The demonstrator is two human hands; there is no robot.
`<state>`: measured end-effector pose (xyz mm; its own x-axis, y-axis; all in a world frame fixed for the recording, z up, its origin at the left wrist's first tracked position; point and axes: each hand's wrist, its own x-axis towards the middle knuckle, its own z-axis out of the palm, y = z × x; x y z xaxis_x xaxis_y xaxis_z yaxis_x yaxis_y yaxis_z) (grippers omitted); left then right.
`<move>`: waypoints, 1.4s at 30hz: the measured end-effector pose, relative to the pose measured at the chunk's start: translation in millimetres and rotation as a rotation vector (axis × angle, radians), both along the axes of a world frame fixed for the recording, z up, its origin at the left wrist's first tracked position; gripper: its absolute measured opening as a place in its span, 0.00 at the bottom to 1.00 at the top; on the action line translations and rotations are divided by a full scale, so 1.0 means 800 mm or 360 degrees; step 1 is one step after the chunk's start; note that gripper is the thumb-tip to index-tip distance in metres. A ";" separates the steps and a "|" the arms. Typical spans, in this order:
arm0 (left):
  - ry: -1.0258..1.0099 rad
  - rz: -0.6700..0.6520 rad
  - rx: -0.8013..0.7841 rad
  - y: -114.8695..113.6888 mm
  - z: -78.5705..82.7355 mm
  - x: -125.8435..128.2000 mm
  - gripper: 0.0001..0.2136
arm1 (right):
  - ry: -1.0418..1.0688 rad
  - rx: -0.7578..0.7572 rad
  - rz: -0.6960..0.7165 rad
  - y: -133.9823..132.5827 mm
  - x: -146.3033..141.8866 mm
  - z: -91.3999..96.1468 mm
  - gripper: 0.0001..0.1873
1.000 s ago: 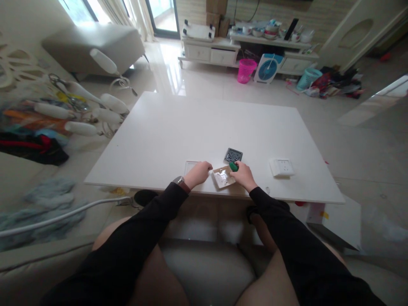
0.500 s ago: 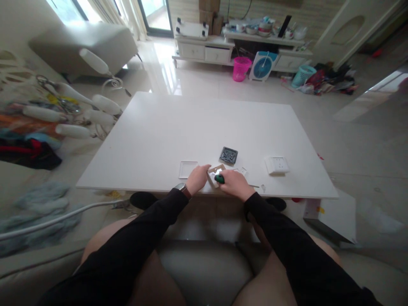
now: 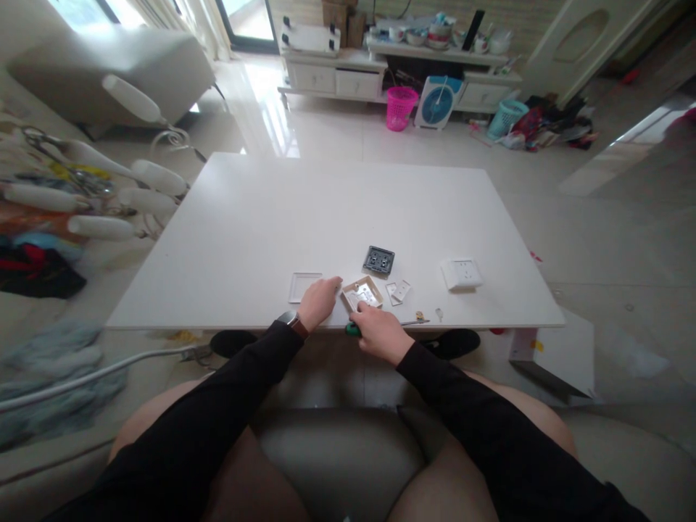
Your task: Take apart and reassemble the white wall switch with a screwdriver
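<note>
My right hand (image 3: 381, 333) is closed around the green handle of a screwdriver (image 3: 353, 330) at the table's near edge. The screwdriver's thin metal shaft shows beyond the hand, pointing right. Just beyond my fingers lies an open white box (image 3: 375, 288) with tan inner walls and some shiny and white parts inside. My left hand (image 3: 319, 303), with a watch on the wrist, is by the box's left side. Its thumb and fingers are pinched together; what they hold is too small to name. A thin white frame (image 3: 296, 299) lies partly behind that hand.
A dark square socket back (image 3: 379, 261) lies beyond the box. Small white plates (image 3: 401, 291) lie right of it, with a little brass-coloured piece (image 3: 420, 315) and a clear small piece (image 3: 439, 314). A white wall socket (image 3: 462, 274) stands farther right on the white table (image 3: 326, 210).
My right hand has drawn the screwdriver back from over the box towards the near edge, uncovering the box's inside. My left hand has shifted slightly left. The whole view has moved a little.
</note>
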<state>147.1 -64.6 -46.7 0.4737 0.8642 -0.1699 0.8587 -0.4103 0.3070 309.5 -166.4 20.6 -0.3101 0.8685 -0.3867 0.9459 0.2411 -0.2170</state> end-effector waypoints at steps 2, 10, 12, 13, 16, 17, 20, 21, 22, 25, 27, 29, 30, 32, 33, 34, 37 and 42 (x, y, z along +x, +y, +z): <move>0.0072 -0.0016 0.0019 0.000 0.003 -0.002 0.17 | 0.0018 -0.0008 0.0018 0.002 0.006 0.003 0.14; 0.0253 -0.0159 0.0041 -0.007 0.016 0.001 0.17 | 0.0087 -0.0062 0.0063 0.003 0.006 -0.003 0.14; 0.0252 -0.0177 0.0050 -0.011 0.016 0.003 0.16 | 0.0063 -0.0069 0.0058 0.003 0.006 -0.003 0.13; 0.0249 -0.0179 0.0050 -0.012 0.015 0.004 0.16 | 0.0050 -0.0071 0.0053 0.004 0.006 -0.002 0.13; 0.0241 -0.0157 0.0038 -0.016 0.014 0.006 0.15 | 0.0019 -0.0064 0.0019 0.008 0.013 0.000 0.12; 0.0235 -0.0157 0.0033 -0.016 0.014 0.006 0.15 | 0.0006 -0.0061 0.0000 0.010 0.016 0.001 0.12; 0.0203 -0.0157 0.0037 -0.016 0.011 0.006 0.14 | -0.0037 -0.0056 -0.0047 0.015 0.025 0.000 0.12; 0.0187 -0.0157 0.0044 -0.016 0.010 0.005 0.14 | -0.0045 -0.0055 -0.0050 0.016 0.027 -0.001 0.12; 0.0173 -0.0153 0.0053 -0.015 0.009 0.005 0.15 | -0.0047 -0.0053 -0.0050 0.017 0.029 -0.002 0.11; 0.0174 -0.0124 0.0057 -0.011 0.008 0.003 0.17 | -0.0042 -0.0047 -0.0063 0.018 0.032 -0.004 0.10; 0.0198 -0.0088 0.0040 -0.008 0.007 0.002 0.18 | -0.0037 -0.0040 -0.0084 0.019 0.034 -0.006 0.10; 0.0189 -0.0082 0.0049 -0.003 0.005 -0.001 0.17 | -0.0032 -0.0044 -0.0111 0.020 0.035 -0.007 0.11; 0.0168 -0.0101 0.0072 -0.001 0.003 -0.002 0.17 | -0.0028 -0.0051 -0.0126 0.021 0.036 -0.007 0.11; 0.0124 -0.0151 0.0131 0.004 0.000 -0.005 0.16 | -0.0021 -0.0062 -0.0148 0.023 0.038 -0.006 0.11; 0.0114 -0.0163 0.0152 0.006 -0.002 -0.006 0.16 | -0.0019 -0.0064 -0.0153 0.023 0.038 -0.006 0.11; 0.0113 -0.0162 0.0157 0.008 -0.004 -0.007 0.16 | -0.0018 -0.0061 -0.0155 0.024 0.039 -0.005 0.11; 0.0143 -0.0118 0.0132 0.012 -0.007 -0.009 0.16 | -0.0024 -0.0038 -0.0140 0.024 0.039 -0.002 0.09; 0.0163 -0.0008 0.0107 0.012 -0.007 -0.007 0.16 | -0.0019 -0.0008 -0.0119 0.024 0.040 -0.001 0.11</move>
<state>141.2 -55.0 -52.0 0.4613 0.8728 -0.1597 0.8820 -0.4316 0.1893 341.9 -147.0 19.4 -0.2399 0.8871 -0.3943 0.9638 0.1688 -0.2066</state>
